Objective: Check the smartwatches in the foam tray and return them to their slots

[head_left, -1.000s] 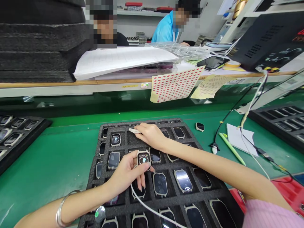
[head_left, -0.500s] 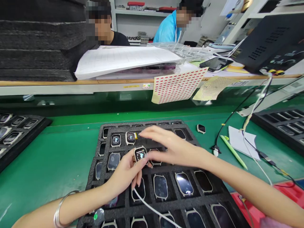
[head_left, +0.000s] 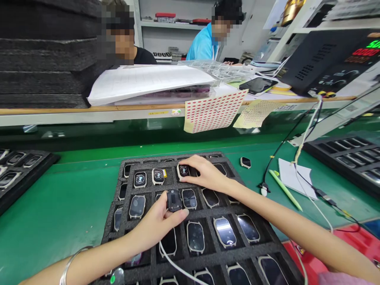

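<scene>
My right hand (head_left: pixel 204 174) pinches a smartwatch (head_left: pixel 184 171) with a lit dial between thumb and fingers, at the back part of the black foam tray (head_left: pixel 154 233). My left hand (head_left: pixel 162 221) grips a black square block (head_left: pixel 174 200) with small marks along its lower edge, held above the tray's middle. A white cable (head_left: pixel 175 264) runs out from beneath that hand. To the left of the right hand sit two more lit watches, one with a plain surround (head_left: pixel 140 179) and one beside a yellow tab (head_left: pixel 164 173). Several dark-screened watch bodies (head_left: pixel 196 236) lie in the other compartments.
Further watch trays stand at the left (head_left: pixel 26 166) and right (head_left: pixel 350 158). On the green bench lie a loose watch (head_left: pixel 246 162), a green pen (head_left: pixel 286 190), white paper (head_left: pixel 297 178) and cables. A shelf (head_left: pixel 133 107) with a power supply (head_left: pixel 329 63) spans the back; two people sit beyond.
The lit watch has left my left hand and is now in my right hand, farther back over the tray. The black block in my left hand has come into view. The camera view has shifted slightly.
</scene>
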The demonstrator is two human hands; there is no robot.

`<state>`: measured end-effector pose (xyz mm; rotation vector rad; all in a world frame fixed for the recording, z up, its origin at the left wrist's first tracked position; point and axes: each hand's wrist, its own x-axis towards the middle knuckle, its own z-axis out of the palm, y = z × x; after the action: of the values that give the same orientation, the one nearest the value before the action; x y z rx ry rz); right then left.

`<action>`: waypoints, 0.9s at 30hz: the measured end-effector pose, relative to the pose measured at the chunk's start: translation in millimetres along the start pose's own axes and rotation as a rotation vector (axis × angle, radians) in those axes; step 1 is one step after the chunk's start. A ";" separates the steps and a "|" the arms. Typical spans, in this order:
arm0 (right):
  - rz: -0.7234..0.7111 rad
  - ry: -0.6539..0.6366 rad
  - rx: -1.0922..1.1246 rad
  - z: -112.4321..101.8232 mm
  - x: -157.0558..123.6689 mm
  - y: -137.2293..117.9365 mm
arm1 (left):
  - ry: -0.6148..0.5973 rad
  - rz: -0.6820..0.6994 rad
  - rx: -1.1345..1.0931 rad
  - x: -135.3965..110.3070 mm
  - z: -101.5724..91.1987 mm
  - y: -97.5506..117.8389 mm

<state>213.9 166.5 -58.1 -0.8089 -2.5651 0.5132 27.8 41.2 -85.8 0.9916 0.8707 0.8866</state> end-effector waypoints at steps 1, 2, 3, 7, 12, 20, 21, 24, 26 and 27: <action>-0.024 -0.024 -0.061 -0.9 -0.8 2.7 | 0.003 -0.003 -0.015 0.2 0.2 0.6; -0.046 -0.044 -0.114 -3.7 -2.1 4.4 | 0.011 -0.011 -0.022 0.3 0.3 1.3; -0.059 -0.062 -0.162 -8.6 -3.8 5.4 | 0.020 -0.025 -0.023 0.3 0.1 2.1; 0.023 -0.272 -0.339 -37.6 -10.2 10.5 | 0.022 -0.084 0.031 1.2 -1.9 5.4; 0.143 -0.390 -0.329 -43.5 -11.6 22.1 | 0.001 -0.098 0.001 4.5 -4.6 6.8; 0.141 -0.218 -0.052 -49.1 -18.7 25.1 | -0.018 -0.119 -0.162 6.1 -5.5 8.2; 0.142 -0.167 0.039 -49.7 -20.3 16.7 | -0.019 -0.121 -0.168 5.9 -5.9 8.7; 0.129 -0.081 0.218 -39.7 -22.6 -17.8 | -0.039 -0.099 -0.165 3.2 -7.9 8.3; 0.040 -0.108 0.135 -25.3 -22.7 -40.3 | -0.045 -0.078 -0.147 0.5 -7.5 5.4; -0.027 -0.132 0.082 -17.4 -22.5 -49.3 | -0.006 -0.072 -0.104 0.1 -5.9 3.2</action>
<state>216.5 119.1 -26.9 -0.7342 -2.6504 0.6796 21.8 44.0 -84.5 0.8679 0.8415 0.8587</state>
